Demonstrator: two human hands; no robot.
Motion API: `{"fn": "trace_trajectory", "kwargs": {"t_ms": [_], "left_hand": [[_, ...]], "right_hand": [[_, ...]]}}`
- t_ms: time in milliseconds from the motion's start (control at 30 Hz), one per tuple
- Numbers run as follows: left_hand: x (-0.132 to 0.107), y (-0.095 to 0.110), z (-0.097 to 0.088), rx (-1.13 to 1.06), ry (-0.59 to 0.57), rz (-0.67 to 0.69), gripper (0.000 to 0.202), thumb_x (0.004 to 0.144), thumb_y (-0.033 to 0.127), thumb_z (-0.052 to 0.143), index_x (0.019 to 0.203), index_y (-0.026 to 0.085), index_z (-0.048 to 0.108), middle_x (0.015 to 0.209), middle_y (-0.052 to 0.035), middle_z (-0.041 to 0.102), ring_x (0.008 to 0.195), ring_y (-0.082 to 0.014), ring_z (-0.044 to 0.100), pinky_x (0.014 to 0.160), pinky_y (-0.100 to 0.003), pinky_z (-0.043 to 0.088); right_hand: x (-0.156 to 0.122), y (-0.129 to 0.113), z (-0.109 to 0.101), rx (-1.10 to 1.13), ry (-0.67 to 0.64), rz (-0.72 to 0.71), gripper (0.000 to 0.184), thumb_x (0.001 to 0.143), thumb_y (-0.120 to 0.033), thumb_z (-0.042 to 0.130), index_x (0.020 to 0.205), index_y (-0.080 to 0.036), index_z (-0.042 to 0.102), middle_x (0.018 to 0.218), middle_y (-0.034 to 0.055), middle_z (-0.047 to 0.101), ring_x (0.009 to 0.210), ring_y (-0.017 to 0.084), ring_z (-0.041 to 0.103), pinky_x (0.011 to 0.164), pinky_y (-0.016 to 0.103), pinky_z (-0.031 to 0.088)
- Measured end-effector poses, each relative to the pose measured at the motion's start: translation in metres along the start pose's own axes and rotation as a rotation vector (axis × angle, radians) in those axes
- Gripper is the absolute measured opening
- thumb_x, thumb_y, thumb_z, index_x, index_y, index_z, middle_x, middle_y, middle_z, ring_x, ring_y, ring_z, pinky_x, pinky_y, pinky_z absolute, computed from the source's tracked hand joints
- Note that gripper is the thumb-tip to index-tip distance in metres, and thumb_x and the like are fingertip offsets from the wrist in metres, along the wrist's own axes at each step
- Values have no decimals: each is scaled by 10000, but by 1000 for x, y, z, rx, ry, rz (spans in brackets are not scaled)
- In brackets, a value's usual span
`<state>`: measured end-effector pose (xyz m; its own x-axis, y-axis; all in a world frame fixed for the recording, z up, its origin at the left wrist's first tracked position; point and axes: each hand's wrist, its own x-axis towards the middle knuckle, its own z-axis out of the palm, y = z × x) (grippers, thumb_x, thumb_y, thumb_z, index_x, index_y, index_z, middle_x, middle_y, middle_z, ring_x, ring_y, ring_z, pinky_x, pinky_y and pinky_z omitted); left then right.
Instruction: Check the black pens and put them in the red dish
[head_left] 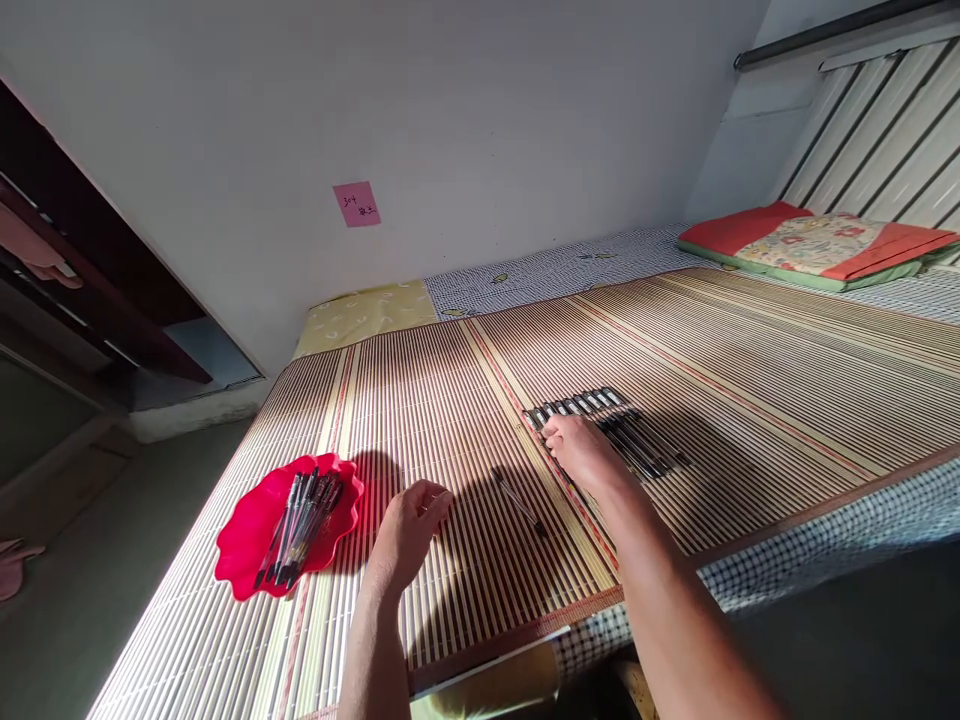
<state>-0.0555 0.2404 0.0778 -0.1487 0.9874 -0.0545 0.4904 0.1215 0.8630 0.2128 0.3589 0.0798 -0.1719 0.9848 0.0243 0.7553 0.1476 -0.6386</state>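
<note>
A row of black-capped pens (641, 445) lies side by side on the slatted mat (420, 400). My right hand (574, 448) is at the row's left end, its fingers pinched on a pen that the hand mostly covers. One loose pen (519, 502) lies slanted on the mat between my hands. My left hand (411, 520) hovers over or rests on the mat left of that pen, loosely curved, with nothing visible in it. Further left, a red scalloped plate (244, 535) holds a bunch of pens (304, 520), caps and clear barrels showing.
The mat covers a bed with a checked cloth (840, 535) at its front edge. Folded red and floral bedding (814, 240) lies at the far right. A pink paper note (357, 204) is on the wall behind. Grey floor (172, 510) shows at the left.
</note>
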Motion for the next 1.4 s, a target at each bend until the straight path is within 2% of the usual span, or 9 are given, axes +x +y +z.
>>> {"fn": "trace_trajectory", "kwargs": {"t_ms": [167, 367, 433, 667, 833, 1033, 1133, 1267, 1400], "left_hand": [[1, 2, 2, -9, -18, 5, 355, 899, 540, 594, 828, 209, 701, 725, -31, 687, 694, -222, 652, 650, -318, 494], [-1, 3, -1, 0, -12, -7, 355, 904, 540, 595, 862, 207, 709, 768, -33, 702, 708, -220, 646, 655, -317, 485], [-1, 3, -2, 1, -3, -4, 353, 901, 539, 602, 855, 207, 712, 771, -33, 708, 704, -219, 643, 651, -314, 483], [1, -2, -2, -20, -15, 4, 346, 916, 533, 600, 867, 207, 707, 766, -23, 694, 707, -213, 633, 661, -312, 488], [2, -3, -2, -24, -15, 0, 357, 914, 545, 601, 872, 205, 703, 772, -24, 686, 726, -217, 633, 668, -314, 487], [2, -4, 0, -34, -43, -15, 382, 919, 563, 587, 907, 196, 693, 790, -32, 671, 736, -221, 631, 676, -324, 478], [2, -2, 1, -42, -43, -17, 372, 917, 555, 590, 895, 197, 687, 787, -32, 667, 736, -220, 627, 681, -325, 479], [1, 1, 1, -55, -51, -15, 366, 918, 554, 592, 875, 201, 679, 776, -25, 656, 732, -215, 622, 688, -325, 482], [1, 2, 0, -47, -39, -17, 367, 911, 553, 597, 866, 198, 679, 778, -28, 665, 729, -215, 623, 682, -329, 476]], "right_hand": [[-4, -7, 5, -87, -29, -1, 235, 791, -4, 544, 703, -149, 708, 651, 48, 667, 613, 163, 559, 594, 286, 288], [0, -8, -12, -100, 70, 14, 314, 942, -52, 479, 1044, -140, 762, 981, 101, 792, 830, 175, 692, 660, 246, 396], [1, -1, -20, -143, 95, 55, 320, 939, -46, 484, 1050, -131, 772, 1012, 128, 798, 869, 193, 707, 678, 254, 406], [-4, 2, -15, -204, 35, 75, 273, 877, -30, 551, 925, -115, 805, 926, 166, 790, 801, 222, 696, 666, 291, 375], [-7, -7, -3, -200, -19, 47, 198, 858, -63, 599, 829, -124, 785, 741, 93, 743, 659, 192, 631, 594, 292, 311], [-3, -10, -9, -189, 38, 48, 314, 910, -42, 524, 1069, -135, 778, 1004, 118, 794, 861, 192, 689, 666, 259, 369], [-6, -9, -11, -214, 28, 80, 271, 897, -47, 538, 970, -133, 785, 916, 143, 786, 772, 201, 669, 629, 282, 330], [-8, -8, -3, -199, -11, 69, 230, 870, -57, 560, 823, -144, 768, 778, 93, 755, 664, 174, 621, 602, 281, 300], [-2, -4, -1, -161, 3, 36, 271, 879, -34, 534, 921, -150, 775, 859, 75, 778, 732, 161, 656, 635, 251, 341]]}}
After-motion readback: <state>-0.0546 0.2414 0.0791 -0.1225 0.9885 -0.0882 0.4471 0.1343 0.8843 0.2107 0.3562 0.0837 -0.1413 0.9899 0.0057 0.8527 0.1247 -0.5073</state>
